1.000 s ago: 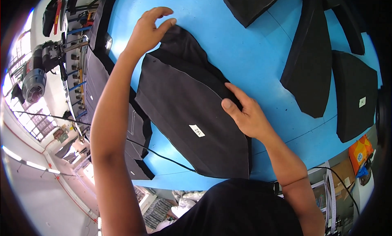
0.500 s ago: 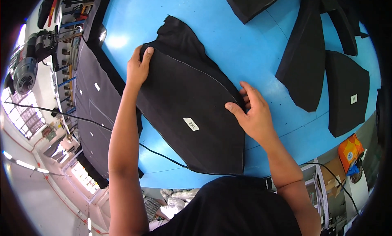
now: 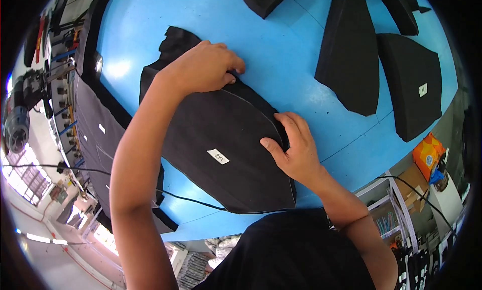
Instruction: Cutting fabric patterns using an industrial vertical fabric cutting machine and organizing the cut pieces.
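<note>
A stack of cut black fabric pieces [image 3: 201, 127] lies in front of me, a white handwritten label [image 3: 218, 156] on its top layer and a pale line along its far right edge. Over that edge, toward the far end, my left hand [image 3: 213, 66] is curled with thumb and fingers closed on the fabric. My right hand [image 3: 297, 147] grips the same edge nearer to me, thumb on top and fingers around the side. Beyond my left hand, a loose black fabric end [image 3: 175, 41] sticks out from the stack.
More thick black fabric pieces [image 3: 349, 54] lie on the blue table [image 3: 281, 59] at the right, one labelled stack [image 3: 416, 87] among them. Dark labelled fabric [image 3: 103, 122] covers the left side. A black cable [image 3: 191, 198] runs under the stack. An orange bag [image 3: 429, 154] is beyond the right edge.
My left hand has moved from the stack's far left corner rightward onto its far right edge. My right hand stays on that edge, fingers now closer around it. The view has shifted.
</note>
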### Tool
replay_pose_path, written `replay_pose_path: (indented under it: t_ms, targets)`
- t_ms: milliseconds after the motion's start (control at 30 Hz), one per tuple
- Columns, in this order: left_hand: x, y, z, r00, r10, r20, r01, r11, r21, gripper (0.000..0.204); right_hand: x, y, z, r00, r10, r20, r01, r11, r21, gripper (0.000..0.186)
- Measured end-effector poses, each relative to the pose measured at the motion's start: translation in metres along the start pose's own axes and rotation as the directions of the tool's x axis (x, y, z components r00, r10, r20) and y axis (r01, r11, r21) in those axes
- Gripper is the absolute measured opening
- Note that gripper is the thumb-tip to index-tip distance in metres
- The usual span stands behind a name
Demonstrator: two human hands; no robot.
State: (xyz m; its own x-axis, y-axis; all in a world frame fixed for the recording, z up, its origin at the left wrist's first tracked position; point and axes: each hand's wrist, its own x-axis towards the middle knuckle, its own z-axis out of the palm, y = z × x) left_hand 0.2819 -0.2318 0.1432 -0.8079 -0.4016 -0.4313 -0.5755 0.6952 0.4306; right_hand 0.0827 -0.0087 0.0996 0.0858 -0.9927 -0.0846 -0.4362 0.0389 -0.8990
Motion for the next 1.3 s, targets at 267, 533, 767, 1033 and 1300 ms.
replay_pose_path:
  t_ms: [267,533,767,1033,1300]
  targets:
    - [-0.007,0.000,0.002,0.994,0.047,0.096,-0.045,0.999,-0.023,0.002,0.010,-0.004,0.003,0.999,0.024,-0.021,-0.022,0.996,0.086,0.051]
    - [-0.017,0.010,-0.006,0.994,-0.056,0.091,0.066,0.991,-0.120,0.003,0.007,-0.001,0.005,0.997,-0.076,-0.005,0.075,0.977,0.198,0.047]
    - [-0.013,-0.021,-0.011,0.965,-0.056,-0.256,0.069,0.997,0.041,0.015,0.012,-0.010,-0.006,0.991,-0.126,-0.052,0.125,0.992,-0.015,0.053]
    - [-0.043,-0.078,-0.007,0.916,-0.177,-0.360,0.221,0.972,0.083,0.027,0.026,-0.037,0.010,0.789,-0.483,0.379,0.557,0.823,-0.110,0.065]
    - [-0.058,-0.099,-0.005,0.699,-0.289,-0.654,0.367,0.930,-0.018,0.031,0.033,-0.025,0.026,0.809,-0.362,0.462,0.547,0.752,-0.369,0.078]
